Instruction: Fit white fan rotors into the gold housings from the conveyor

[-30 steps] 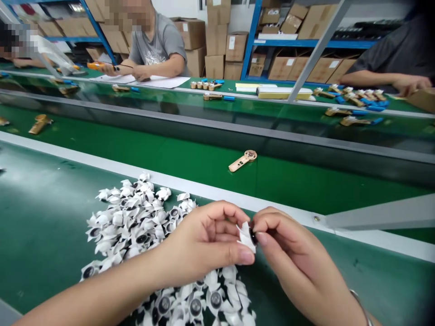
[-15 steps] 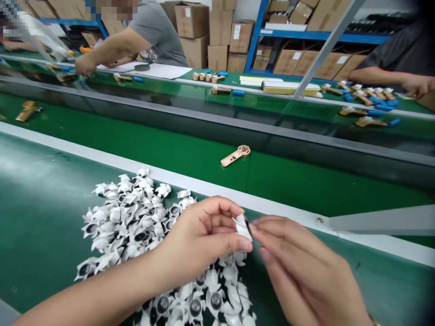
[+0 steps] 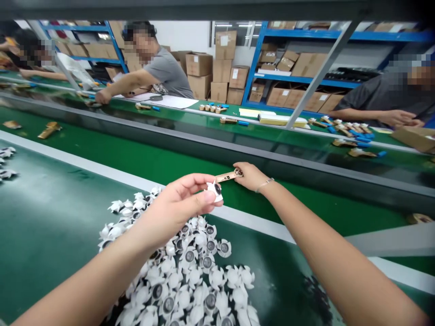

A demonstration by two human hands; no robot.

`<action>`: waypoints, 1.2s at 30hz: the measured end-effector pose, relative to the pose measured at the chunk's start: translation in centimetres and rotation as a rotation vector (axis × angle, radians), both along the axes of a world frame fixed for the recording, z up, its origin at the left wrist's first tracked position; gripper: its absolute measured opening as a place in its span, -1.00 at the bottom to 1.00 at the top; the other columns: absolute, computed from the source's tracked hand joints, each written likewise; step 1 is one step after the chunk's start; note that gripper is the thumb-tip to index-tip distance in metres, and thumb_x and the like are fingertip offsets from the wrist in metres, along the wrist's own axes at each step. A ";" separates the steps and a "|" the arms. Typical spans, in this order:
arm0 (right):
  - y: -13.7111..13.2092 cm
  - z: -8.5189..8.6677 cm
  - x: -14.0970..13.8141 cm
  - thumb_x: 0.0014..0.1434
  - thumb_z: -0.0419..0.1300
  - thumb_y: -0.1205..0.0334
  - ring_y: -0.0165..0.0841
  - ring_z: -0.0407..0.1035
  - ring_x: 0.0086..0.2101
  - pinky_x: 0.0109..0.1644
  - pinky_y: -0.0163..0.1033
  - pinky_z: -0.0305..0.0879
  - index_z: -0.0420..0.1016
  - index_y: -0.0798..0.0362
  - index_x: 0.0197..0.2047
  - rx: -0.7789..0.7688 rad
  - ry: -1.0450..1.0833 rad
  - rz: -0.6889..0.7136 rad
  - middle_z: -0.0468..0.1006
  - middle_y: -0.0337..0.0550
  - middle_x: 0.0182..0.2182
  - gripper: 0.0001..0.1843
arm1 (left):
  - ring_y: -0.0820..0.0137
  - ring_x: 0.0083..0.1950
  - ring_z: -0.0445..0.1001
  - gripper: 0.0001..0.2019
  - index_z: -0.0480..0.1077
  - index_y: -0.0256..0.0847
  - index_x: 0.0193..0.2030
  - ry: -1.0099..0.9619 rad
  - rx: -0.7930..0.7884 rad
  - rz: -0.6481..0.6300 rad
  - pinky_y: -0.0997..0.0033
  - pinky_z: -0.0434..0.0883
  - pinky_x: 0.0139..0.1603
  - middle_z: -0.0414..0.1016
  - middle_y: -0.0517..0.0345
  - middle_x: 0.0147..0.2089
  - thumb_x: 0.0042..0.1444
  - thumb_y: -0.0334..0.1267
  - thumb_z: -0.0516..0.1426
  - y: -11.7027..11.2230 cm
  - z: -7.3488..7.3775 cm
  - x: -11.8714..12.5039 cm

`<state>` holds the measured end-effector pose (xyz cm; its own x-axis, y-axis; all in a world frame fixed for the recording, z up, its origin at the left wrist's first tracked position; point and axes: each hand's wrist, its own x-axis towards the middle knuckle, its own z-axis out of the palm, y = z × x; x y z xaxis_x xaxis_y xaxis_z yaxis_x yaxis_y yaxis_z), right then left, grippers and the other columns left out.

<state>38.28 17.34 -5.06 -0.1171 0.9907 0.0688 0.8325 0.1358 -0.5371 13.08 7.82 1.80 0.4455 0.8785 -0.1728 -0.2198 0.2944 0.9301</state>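
Between the thumb and fingers of my left hand (image 3: 183, 199) is a small white fan impeller (image 3: 214, 191), its dark round hub turned to the right. My right hand (image 3: 250, 175) reaches over the green belt, with its fingers on the round end of a gold paddle-shaped housing (image 3: 224, 177). The housing's narrow end points left and lies just behind the impeller; whether the two touch I cannot tell. Under my left forearm spreads a heap of similar white impellers (image 3: 193, 276), some with dark hubs facing up.
A pale rail (image 3: 258, 221) divides my green worktop (image 3: 50, 208) from the belt (image 3: 136, 158). More gold housings (image 3: 50, 130) lie on the belt at left. A slanted metal brace (image 3: 397, 235) stands at right. Across the line, co-workers (image 3: 170, 74) handle gold parts with blue ends (image 3: 234, 121).
My right hand has left the impeller and moved forward onto the gold housing on the belt. My left hand keeps the impeller. The camera view has tilted up.
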 end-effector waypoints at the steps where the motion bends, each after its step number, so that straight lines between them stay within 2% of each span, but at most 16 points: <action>1: -1.4 0.7 0.0 0.32 0.25 0.17 -0.26 0.50 -0.10 0.01 -0.02 0.48 0.44 0.08 0.12 0.011 0.022 -0.003 0.55 -0.06 -0.02 -0.66 | 0.41 -0.11 0.64 -0.77 0.54 -0.11 -0.07 0.004 0.030 -0.012 0.47 0.54 -0.03 0.57 0.23 -0.10 0.12 -0.23 0.35 0.4 0.2 -0.2; 4: -7.6 3.3 0.3 0.16 0.36 0.26 -0.26 0.54 -0.17 -0.04 -0.09 0.52 0.35 0.04 0.16 0.071 0.106 -0.047 0.61 -0.09 -0.10 -0.49 | 0.50 -0.16 0.61 -0.76 0.55 -0.11 -0.06 0.024 0.103 -0.072 0.57 0.53 -0.07 0.61 0.23 -0.14 0.12 -0.27 0.35 1.3 0.7 -0.2; 7: -14.0 5.3 -0.3 0.10 0.41 0.17 -0.22 0.59 -0.18 -0.12 -0.17 0.58 0.40 -0.02 0.06 0.094 0.306 -0.077 0.64 -0.09 -0.10 -0.52 | 0.56 -0.24 0.60 -0.73 0.55 -0.10 -0.04 0.038 0.108 -0.159 0.66 0.51 -0.17 0.65 0.25 -0.27 0.11 -0.31 0.36 1.1 0.9 0.5; 10: -18.2 5.7 -1.6 0.10 0.44 0.15 -0.25 0.62 -0.14 -0.11 -0.27 0.60 0.45 -0.10 0.10 0.060 0.651 -0.048 0.66 -0.14 -0.08 -0.50 | 0.51 -0.21 0.62 -0.69 0.56 -0.10 -0.02 -0.005 0.071 -0.220 0.62 0.56 -0.17 0.67 0.22 -0.26 0.07 -0.37 0.38 -0.2 0.7 1.4; 12: -19.6 5.5 -2.4 0.12 0.43 0.19 -0.27 0.62 -0.11 -0.10 -0.32 0.60 0.45 -0.20 0.16 0.049 0.750 -0.048 0.65 -0.18 -0.01 -0.45 | 0.42 -0.13 0.64 -0.68 0.57 -0.12 -0.05 -0.046 0.060 -0.235 0.52 0.60 -0.10 0.69 0.17 -0.18 0.03 -0.42 0.39 -1.1 0.6 1.8; 15: -20.4 5.3 -3.0 0.14 0.43 0.19 -0.25 0.59 -0.04 0.00 -0.27 0.58 0.44 -0.31 0.20 0.089 0.693 -0.063 0.60 -0.22 0.09 -0.42 | 0.34 -0.05 0.65 -0.66 0.60 -0.16 -0.08 -0.059 0.102 -0.214 0.43 0.63 -0.02 0.69 0.13 -0.10 -0.02 -0.50 0.39 -2.0 0.5 2.0; 18: -20.5 5.6 -3.0 0.15 0.41 0.14 -0.24 0.57 -0.02 0.10 -0.18 0.53 0.42 -0.39 0.22 0.126 0.582 -0.064 0.57 -0.26 0.12 -0.41 | 0.36 -0.07 0.66 -0.65 0.64 -0.14 -0.10 -0.035 0.203 -0.178 0.45 0.64 0.00 0.66 0.16 -0.04 -0.04 -0.54 0.39 -2.2 0.6 1.8; 21: -20.5 5.9 -2.9 0.18 0.38 0.08 -0.24 0.58 -0.04 0.09 -0.16 0.54 0.39 -0.42 0.24 0.122 0.535 -0.060 0.58 -0.27 0.11 -0.42 | 0.36 -0.07 0.67 -0.63 0.65 -0.10 -0.10 -0.011 0.304 -0.191 0.46 0.66 -0.02 0.63 0.19 0.01 -0.04 -0.54 0.38 -2.2 0.6 1.6; 26: -20.6 5.9 -2.7 0.21 0.35 0.06 -0.27 0.56 -0.04 0.07 -0.21 0.54 0.35 -0.42 0.27 0.185 0.392 -0.035 0.56 -0.31 0.14 -0.42 | 0.34 -0.06 0.67 -0.61 0.63 -0.09 -0.05 0.014 0.358 -0.184 0.46 0.67 -0.05 0.64 0.17 0.01 -0.02 -0.53 0.38 -2.2 0.5 1.6; 30: -20.3 6.0 -2.6 0.24 0.32 0.05 -0.29 0.52 0.03 0.06 -0.30 0.51 0.35 -0.31 0.29 0.295 0.213 0.001 0.52 -0.28 0.18 -0.43 | 0.42 -0.09 0.66 -0.66 0.65 -0.20 -0.09 0.141 0.551 -0.141 0.63 0.61 -0.08 0.68 0.13 -0.04 -0.06 -0.51 0.41 -2.0 0.6 1.6; 33: -20.1 6.1 -2.7 0.27 0.29 0.04 -0.30 0.52 0.02 0.01 -0.35 0.51 0.38 -0.15 0.27 0.359 0.114 0.047 0.56 -0.18 0.14 -0.48 | 0.43 -0.11 0.64 -0.71 0.64 -0.28 -0.09 0.268 0.697 -0.129 0.65 0.56 -0.10 0.69 0.08 -0.08 -0.01 -0.44 0.40 -2.3 0.5 1.5; 36: -20.0 5.9 -3.3 0.31 0.25 0.07 -0.32 0.54 -0.03 -0.02 -0.36 0.50 0.40 0.02 0.24 0.427 0.043 0.025 0.61 -0.08 0.04 -0.52 | 0.51 -0.34 0.55 -0.59 0.48 -0.25 0.20 0.426 0.815 -0.177 0.58 0.50 -0.31 0.67 0.15 -0.22 0.20 -0.44 0.23 -3.1 0.2 1.2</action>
<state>34.99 -2.61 0.86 -0.1285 0.8691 0.4777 0.8042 0.3732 -0.4626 14.33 4.70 2.00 0.6251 0.7258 0.2872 0.1723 -0.4871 0.8562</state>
